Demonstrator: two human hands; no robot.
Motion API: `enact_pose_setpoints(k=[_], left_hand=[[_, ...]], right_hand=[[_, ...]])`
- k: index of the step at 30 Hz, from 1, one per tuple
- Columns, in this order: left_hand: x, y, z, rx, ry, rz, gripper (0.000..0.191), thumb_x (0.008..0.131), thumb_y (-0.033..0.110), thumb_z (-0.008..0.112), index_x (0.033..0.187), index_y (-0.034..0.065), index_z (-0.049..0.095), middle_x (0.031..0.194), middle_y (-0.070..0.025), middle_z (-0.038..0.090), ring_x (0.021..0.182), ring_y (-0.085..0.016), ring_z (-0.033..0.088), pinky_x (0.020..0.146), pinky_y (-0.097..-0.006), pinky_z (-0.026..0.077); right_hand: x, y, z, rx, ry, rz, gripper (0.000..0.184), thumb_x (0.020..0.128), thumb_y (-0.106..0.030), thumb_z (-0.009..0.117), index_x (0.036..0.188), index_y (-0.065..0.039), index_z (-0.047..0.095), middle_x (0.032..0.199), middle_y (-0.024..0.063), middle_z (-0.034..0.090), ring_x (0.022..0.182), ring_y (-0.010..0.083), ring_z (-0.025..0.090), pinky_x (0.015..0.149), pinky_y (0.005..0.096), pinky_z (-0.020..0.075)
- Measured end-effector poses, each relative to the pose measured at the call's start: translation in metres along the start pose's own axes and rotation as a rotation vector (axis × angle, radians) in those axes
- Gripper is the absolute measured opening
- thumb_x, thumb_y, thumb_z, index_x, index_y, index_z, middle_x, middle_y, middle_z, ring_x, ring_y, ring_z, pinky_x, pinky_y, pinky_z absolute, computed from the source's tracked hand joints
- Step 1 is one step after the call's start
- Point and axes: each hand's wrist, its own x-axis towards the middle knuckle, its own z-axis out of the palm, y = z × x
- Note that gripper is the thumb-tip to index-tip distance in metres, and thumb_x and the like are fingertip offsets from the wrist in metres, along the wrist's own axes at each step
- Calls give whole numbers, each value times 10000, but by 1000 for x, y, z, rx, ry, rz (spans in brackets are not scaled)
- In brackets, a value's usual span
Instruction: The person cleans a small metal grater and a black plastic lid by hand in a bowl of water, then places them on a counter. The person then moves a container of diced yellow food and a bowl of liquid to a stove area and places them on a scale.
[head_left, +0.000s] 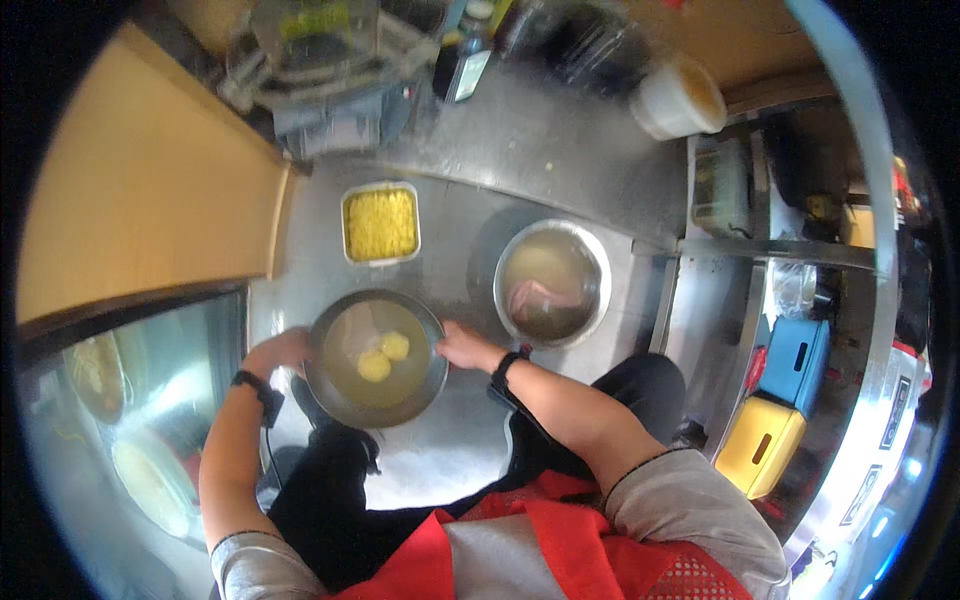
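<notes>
Between my two hands is a round metal bowl (330, 405) of cloudy liquid. Two peeled yellow pieces, apparently potatoes (384, 356), sit together in that liquid. My left hand (285, 351) grips the bowl's left rim, its fingers partly hidden behind it. On the opposite side, my right hand (466, 346) holds the right rim. A second metal bowl (604, 289), with pinkish meat (546, 295) in cloudy water, stands to the right, apart from my right hand. Beyond the held bowl, a square metal tray (344, 232) contains small yellow cubes (381, 223).
A wooden panel (157, 195) and a glass pane (172, 375) border the left. At the back are a dark bottle (461, 71) and a white tub (667, 105). Metal shelving (780, 253) on the right holds blue (796, 360) and yellow (759, 442) containers.
</notes>
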Motion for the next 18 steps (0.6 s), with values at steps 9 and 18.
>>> enact_pose_setpoints(k=[9, 18], left_hand=[[20, 146, -279, -1072, 149, -792, 660, 885, 253, 739, 1509, 89, 601, 1224, -129, 738, 1037, -210, 704, 816, -389, 617], [0, 360, -451, -1437, 548, -643, 1096, 931, 697, 720, 1730, 115, 245, 1593, -156, 517, 1368, -320, 581, 1083, -514, 507]], right_hand=[[-117, -91, -95, 138, 170, -194, 349, 897, -130, 633, 1214, 7, 679, 895, 150, 747, 752, 273, 707, 720, 441, 567], [-353, -180, -166, 272, 343, -148, 319, 890, -145, 657, 1164, 14, 693, 859, 193, 756, 784, 294, 751, 720, 464, 569]])
